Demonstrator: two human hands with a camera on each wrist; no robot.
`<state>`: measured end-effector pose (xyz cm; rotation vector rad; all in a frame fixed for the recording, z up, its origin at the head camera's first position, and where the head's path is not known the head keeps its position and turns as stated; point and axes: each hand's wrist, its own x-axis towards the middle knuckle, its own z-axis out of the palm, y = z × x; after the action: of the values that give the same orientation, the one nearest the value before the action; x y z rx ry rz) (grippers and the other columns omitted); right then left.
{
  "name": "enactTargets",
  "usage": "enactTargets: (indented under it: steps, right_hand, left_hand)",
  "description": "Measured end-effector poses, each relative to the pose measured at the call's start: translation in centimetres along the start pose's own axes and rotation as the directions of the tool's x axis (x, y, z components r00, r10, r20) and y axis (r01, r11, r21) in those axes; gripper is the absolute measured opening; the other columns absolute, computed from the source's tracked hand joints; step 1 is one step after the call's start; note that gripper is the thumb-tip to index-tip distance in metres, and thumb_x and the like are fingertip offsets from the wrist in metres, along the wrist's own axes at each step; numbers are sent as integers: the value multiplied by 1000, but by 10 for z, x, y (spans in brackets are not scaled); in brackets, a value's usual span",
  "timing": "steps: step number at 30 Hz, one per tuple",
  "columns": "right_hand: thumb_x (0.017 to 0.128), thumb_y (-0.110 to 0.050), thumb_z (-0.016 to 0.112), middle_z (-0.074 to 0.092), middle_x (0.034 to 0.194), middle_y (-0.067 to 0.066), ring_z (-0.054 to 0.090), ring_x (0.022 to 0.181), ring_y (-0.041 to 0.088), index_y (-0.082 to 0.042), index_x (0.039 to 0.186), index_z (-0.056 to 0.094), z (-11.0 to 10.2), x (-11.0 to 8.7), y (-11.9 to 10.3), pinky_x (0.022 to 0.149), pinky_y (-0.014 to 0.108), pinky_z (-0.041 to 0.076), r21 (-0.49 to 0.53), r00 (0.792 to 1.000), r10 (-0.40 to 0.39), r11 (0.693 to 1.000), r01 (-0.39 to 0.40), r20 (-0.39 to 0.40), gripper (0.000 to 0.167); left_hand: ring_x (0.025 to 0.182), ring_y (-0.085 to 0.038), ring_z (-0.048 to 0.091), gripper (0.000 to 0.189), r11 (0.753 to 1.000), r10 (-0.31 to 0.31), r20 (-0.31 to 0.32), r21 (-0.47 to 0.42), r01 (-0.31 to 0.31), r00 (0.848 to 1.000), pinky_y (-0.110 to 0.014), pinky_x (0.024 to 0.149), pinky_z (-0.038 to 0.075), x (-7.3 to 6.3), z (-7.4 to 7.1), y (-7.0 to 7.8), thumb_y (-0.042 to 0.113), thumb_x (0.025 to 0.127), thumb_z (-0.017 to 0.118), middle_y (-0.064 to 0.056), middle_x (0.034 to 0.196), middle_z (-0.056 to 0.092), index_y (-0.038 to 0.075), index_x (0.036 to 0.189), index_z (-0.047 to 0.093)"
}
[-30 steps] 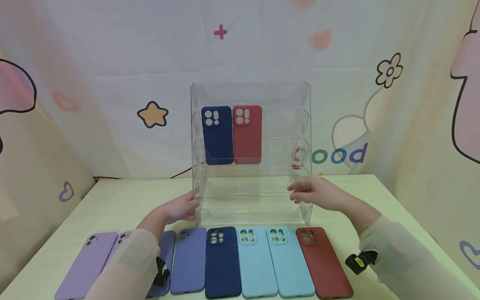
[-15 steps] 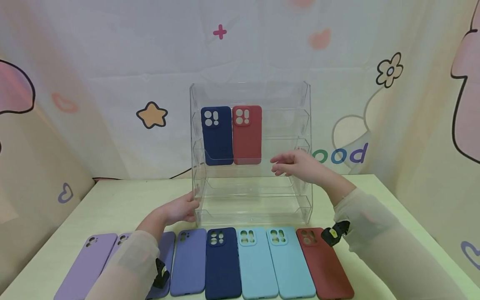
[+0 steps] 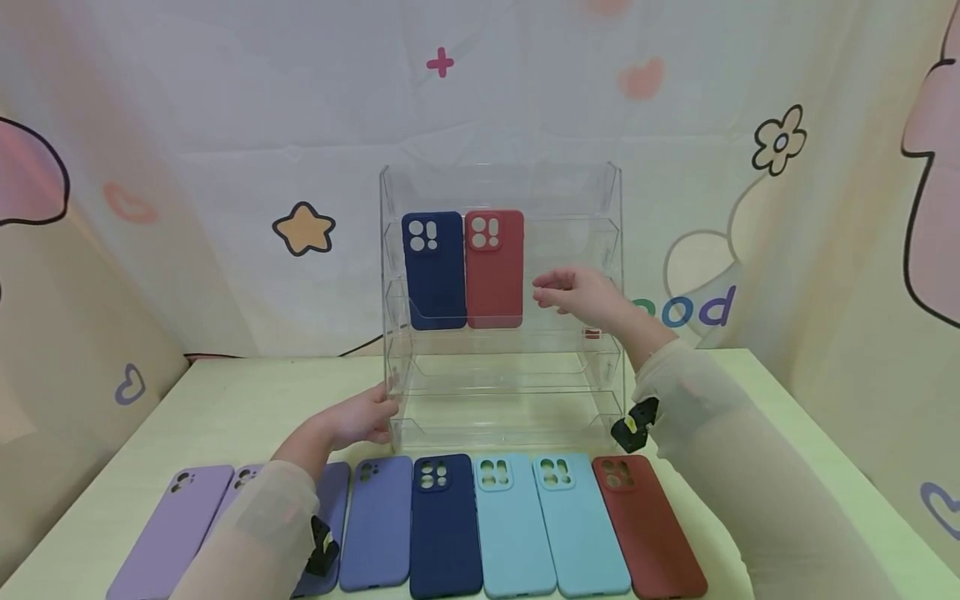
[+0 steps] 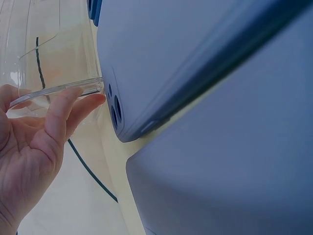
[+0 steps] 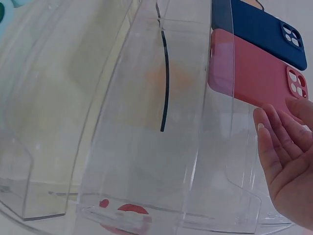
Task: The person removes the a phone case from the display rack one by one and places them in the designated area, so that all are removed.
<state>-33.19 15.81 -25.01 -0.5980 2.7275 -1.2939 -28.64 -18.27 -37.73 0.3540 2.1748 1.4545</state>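
Note:
A clear tiered display rack (image 3: 510, 433) stands on the table. On one of its upper tiers, a dark blue phone case (image 3: 437, 287) and a red phone case (image 3: 495, 287) stand upright side by side. My left hand (image 3: 362, 417) grips the rack's lower left side panel; in the left wrist view its edge runs between thumb and fingers. My right hand (image 3: 581, 293) is just right of the red case, fingers loosely bent and holding nothing. In the right wrist view that hand (image 5: 288, 156) is close beside the red case; whether it touches cannot be told.
A row of phone cases lies along the table's front: light purple (image 3: 172, 529), blue-violet (image 3: 377, 525), dark blue (image 3: 447, 533), light blue (image 3: 516, 533) and red (image 3: 648, 529). My left forearm partly covers the purple ones. A printed curtain (image 3: 300, 108) hangs behind.
My right hand has risen from the rack's lower right side to beside the upright red case. My left hand stays on the side panel, and the cases have not moved.

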Motion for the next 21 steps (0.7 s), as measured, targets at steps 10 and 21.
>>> enactTargets:
  steps: [10,21]
  right_hand:
    - [94,-20,56,56,125,12,55,110,26,-6,131,52,3,16,-7,90,40,46,-42,999,9,999,-11,-46,40]
    - [92,-19,59,56,122,16,57,107,27,-1,130,47,17,32,-3,89,40,47,110,984,34,994,-15,-173,43]
  left_hand:
    - [51,-11,28,63,1000,5,1,3,-5,1000,-27,58,35,0,1,0,8,97,28,-19,111,47,9,149,-6]
    - [54,-12,32,64,1000,-11,-19,18,11,1000,-27,59,36,0,1,-1,9,97,29,-24,128,43,9,149,-8]
